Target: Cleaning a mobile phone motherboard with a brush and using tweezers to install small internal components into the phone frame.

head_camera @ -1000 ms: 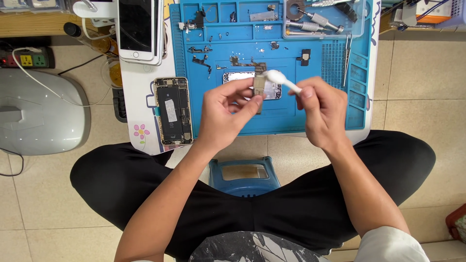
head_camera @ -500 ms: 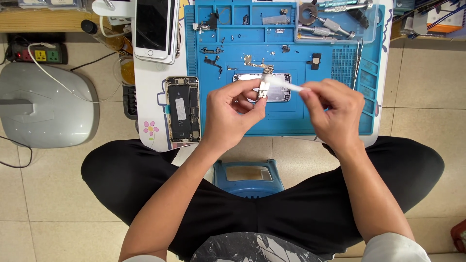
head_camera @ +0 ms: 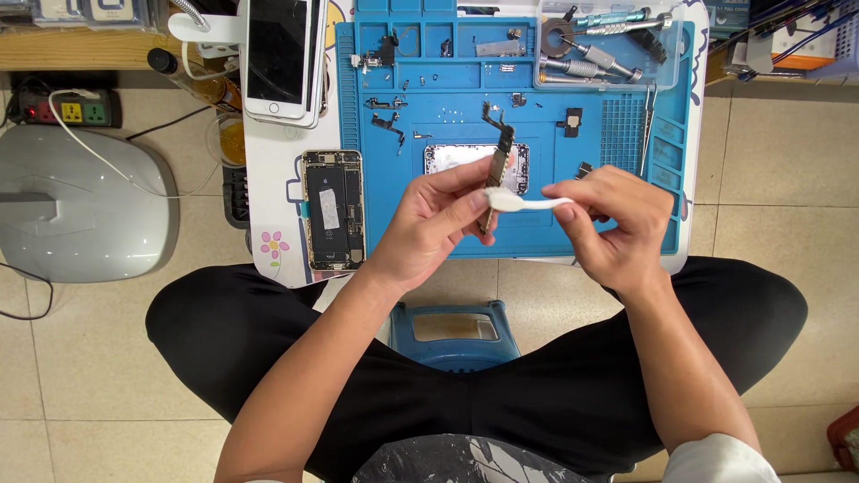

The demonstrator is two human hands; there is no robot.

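My left hand pinches a narrow dark phone circuit board, held upright on edge above the blue work mat. My right hand grips a small white brush whose head touches the board's lower part. Behind the board a silvery phone part lies flat on the mat. An opened phone body with its battery showing rests on the white table left of the mat.
A white phone lies screen up at the back left. Screwdrivers sit in a clear tray at the back right, tweezers beside it. Small screws and brackets dot the mat. A grey dome device and a power strip are on the floor.
The board has turned more upright in my left hand. The brush tip has swung from the right onto the board's lower edge. Both hands sit slightly lower in view.
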